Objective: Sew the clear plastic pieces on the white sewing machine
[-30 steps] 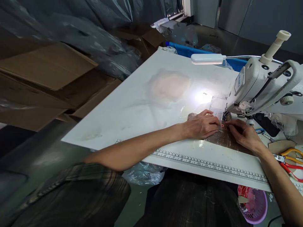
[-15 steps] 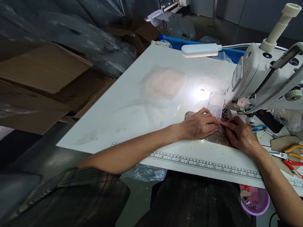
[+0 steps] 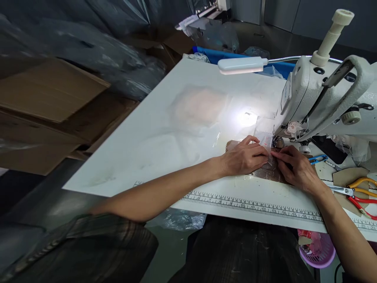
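Note:
My left hand (image 3: 246, 157) lies palm down on a clear plastic piece (image 3: 266, 139) and a brownish see-through sheet (image 3: 266, 175), its fingers laid over them just left of the needle area. My right hand (image 3: 297, 169) pinches the near edge of the clear plastic between thumb and forefinger, close to the left fingertips. Right behind both hands stands the white sewing machine (image 3: 318, 94), its presser foot (image 3: 274, 141) down by the plastic. The fingers hide part of both layers.
A lamp (image 3: 243, 65) lights the white table (image 3: 141, 145), which has a printed ruler (image 3: 253, 206) along its front. Blue thread snips (image 3: 318, 159), scissors (image 3: 344, 190) and red-handled pliers (image 3: 361, 206) lie at right. Cardboard boxes (image 3: 53, 90) stand left; a purple basket (image 3: 322, 255) sits below.
The view has shifted slightly, so the machine and table appear further left. More clear plastic shows between my hands, which keep nearly the same place by the presser foot.

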`<state>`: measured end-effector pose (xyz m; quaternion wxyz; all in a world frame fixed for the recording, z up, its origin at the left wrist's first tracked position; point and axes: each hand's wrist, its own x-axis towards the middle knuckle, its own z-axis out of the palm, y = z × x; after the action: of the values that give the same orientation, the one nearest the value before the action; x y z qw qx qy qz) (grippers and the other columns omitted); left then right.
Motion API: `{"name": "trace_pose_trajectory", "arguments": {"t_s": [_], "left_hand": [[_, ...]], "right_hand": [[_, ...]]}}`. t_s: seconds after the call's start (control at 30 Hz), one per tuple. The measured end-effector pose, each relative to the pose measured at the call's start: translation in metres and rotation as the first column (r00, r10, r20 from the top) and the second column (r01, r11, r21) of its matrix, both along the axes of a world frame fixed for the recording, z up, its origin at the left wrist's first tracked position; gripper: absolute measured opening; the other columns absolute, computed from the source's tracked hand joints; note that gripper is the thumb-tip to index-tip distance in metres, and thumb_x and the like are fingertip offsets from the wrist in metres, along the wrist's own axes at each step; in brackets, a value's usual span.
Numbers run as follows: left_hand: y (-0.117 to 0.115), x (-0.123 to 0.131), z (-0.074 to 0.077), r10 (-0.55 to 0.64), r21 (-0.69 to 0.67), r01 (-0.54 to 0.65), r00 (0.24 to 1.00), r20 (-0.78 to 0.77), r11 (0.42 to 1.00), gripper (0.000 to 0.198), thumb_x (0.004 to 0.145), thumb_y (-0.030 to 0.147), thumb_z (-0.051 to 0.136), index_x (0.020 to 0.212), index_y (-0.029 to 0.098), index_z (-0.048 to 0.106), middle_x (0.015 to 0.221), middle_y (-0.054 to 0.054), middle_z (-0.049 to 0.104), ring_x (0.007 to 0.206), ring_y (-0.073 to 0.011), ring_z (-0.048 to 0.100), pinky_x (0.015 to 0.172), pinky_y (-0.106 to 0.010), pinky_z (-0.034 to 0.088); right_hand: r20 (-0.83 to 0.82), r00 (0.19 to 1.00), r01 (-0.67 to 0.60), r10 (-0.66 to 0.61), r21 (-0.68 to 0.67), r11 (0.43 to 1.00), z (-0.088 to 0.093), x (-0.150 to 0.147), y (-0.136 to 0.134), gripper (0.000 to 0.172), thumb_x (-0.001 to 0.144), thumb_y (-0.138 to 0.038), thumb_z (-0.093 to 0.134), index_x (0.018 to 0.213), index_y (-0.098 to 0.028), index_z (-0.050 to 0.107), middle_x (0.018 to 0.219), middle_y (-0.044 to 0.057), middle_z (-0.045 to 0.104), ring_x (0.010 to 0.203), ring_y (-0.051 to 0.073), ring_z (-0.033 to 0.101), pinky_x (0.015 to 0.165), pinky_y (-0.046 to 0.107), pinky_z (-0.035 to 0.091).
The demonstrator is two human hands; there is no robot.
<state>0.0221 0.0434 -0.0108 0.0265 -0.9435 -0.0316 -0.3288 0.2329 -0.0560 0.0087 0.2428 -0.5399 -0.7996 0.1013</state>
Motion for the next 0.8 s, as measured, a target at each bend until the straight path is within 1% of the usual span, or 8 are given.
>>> {"name": "trace_pose_trajectory", "arguments": {"t_s": [0.13, 0.23, 0.37, 0.43, 0.5, 0.57, 0.67, 0.8], "left_hand": [[0.001, 0.000, 0.001, -0.017, -0.006, 0.017, 1.000, -0.014, 1.000, 0.024, 0.101, 0.018, 0.047, 0.087, 0.019, 0.066, 0.091, 0.001, 0.074, 0.079, -0.0091, 0.065, 0.091, -0.034, 0.046], [0.003, 0.000, 0.002, -0.020, -0.056, 0.015, 0.995, -0.097, 0.998, 0.025, 0.102, 0.021, 0.047, 0.089, 0.020, 0.068, 0.093, 0.001, 0.075, 0.082, -0.0103, 0.065, 0.088, -0.033, 0.046], [0.004, 0.001, 0.005, -0.015, -0.138, -0.016, 0.975, -0.223, 0.990, 0.029, 0.101, 0.023, 0.045, 0.088, 0.021, 0.071, 0.094, -0.002, 0.075, 0.084, -0.0124, 0.066, 0.088, -0.035, 0.046], [0.003, 0.002, 0.006, -0.006, -0.138, -0.028, 0.970, -0.242, 0.990, 0.031, 0.101, 0.023, 0.045, 0.086, 0.021, 0.072, 0.093, -0.003, 0.074, 0.082, -0.0129, 0.065, 0.088, -0.036, 0.047], [0.002, 0.002, 0.006, 0.008, -0.111, -0.036, 0.971, -0.237, 0.993, 0.032, 0.101, 0.022, 0.044, 0.084, 0.020, 0.072, 0.092, -0.003, 0.074, 0.080, -0.0127, 0.064, 0.087, -0.036, 0.046], [0.001, 0.002, 0.005, 0.020, -0.069, -0.035, 0.977, -0.212, 0.997, 0.032, 0.101, 0.023, 0.045, 0.083, 0.020, 0.071, 0.092, -0.003, 0.074, 0.077, -0.0125, 0.063, 0.085, -0.035, 0.046], [0.001, 0.002, 0.004, 0.018, -0.029, -0.023, 0.984, -0.177, 0.999, 0.031, 0.100, 0.023, 0.046, 0.082, 0.019, 0.071, 0.092, -0.002, 0.073, 0.074, -0.0128, 0.061, 0.084, -0.034, 0.044], [0.000, 0.002, 0.005, 0.030, -0.059, -0.045, 0.970, -0.240, 0.997, 0.031, 0.100, 0.025, 0.045, 0.083, 0.020, 0.071, 0.095, -0.003, 0.073, 0.075, -0.0137, 0.061, 0.084, -0.035, 0.043]], "right_hand": [[0.041, 0.999, 0.036, -0.034, -0.044, 0.998, -0.001, -0.002, 0.001, 0.037, 0.094, -0.026, 0.045, 0.122, -0.024, 0.070, 0.106, 0.012, 0.065, 0.084, 0.019, 0.063, 0.074, 0.035, 0.057], [-0.024, 0.998, 0.064, -0.065, -0.056, 0.996, 0.000, -0.002, 0.002, 0.037, 0.093, -0.027, 0.045, 0.118, -0.023, 0.072, 0.105, 0.012, 0.067, 0.083, 0.020, 0.064, 0.074, 0.037, 0.056], [-0.202, 0.947, 0.225, -0.249, -0.134, 0.965, 0.002, 0.005, 0.000, 0.036, 0.092, -0.029, 0.045, 0.115, -0.020, 0.071, 0.094, 0.008, 0.073, 0.077, 0.019, 0.066, 0.073, 0.035, 0.055], [-0.238, 0.913, 0.291, -0.331, -0.187, 0.938, 0.003, 0.009, -0.001, 0.036, 0.091, -0.029, 0.044, 0.113, -0.019, 0.071, 0.090, 0.007, 0.074, 0.072, 0.019, 0.066, 0.069, 0.034, 0.055], [-0.239, 0.906, 0.306, -0.350, -0.203, 0.930, 0.003, 0.010, -0.002, 0.035, 0.090, -0.029, 0.045, 0.110, -0.018, 0.072, 0.089, 0.007, 0.074, 0.073, 0.019, 0.067, 0.069, 0.034, 0.055], [-0.219, 0.924, 0.281, -0.314, -0.169, 0.945, 0.004, 0.009, -0.003, 0.034, 0.090, -0.029, 0.046, 0.107, -0.018, 0.073, 0.091, 0.008, 0.074, 0.079, 0.020, 0.068, 0.074, 0.035, 0.055], [-0.159, 0.970, 0.170, -0.181, -0.086, 0.982, 0.005, 0.005, -0.005, 0.032, 0.090, -0.027, 0.047, 0.106, -0.020, 0.074, 0.095, 0.009, 0.073, 0.088, 0.022, 0.068, 0.082, 0.038, 0.055], [-0.054, 0.998, 0.031, -0.032, -0.028, 0.999, 0.007, 0.001, -0.008, 0.033, 0.093, -0.024, 0.047, 0.113, -0.025, 0.073, 0.100, 0.008, 0.068, 0.088, 0.020, 0.065, 0.080, 0.038, 0.056]]}}
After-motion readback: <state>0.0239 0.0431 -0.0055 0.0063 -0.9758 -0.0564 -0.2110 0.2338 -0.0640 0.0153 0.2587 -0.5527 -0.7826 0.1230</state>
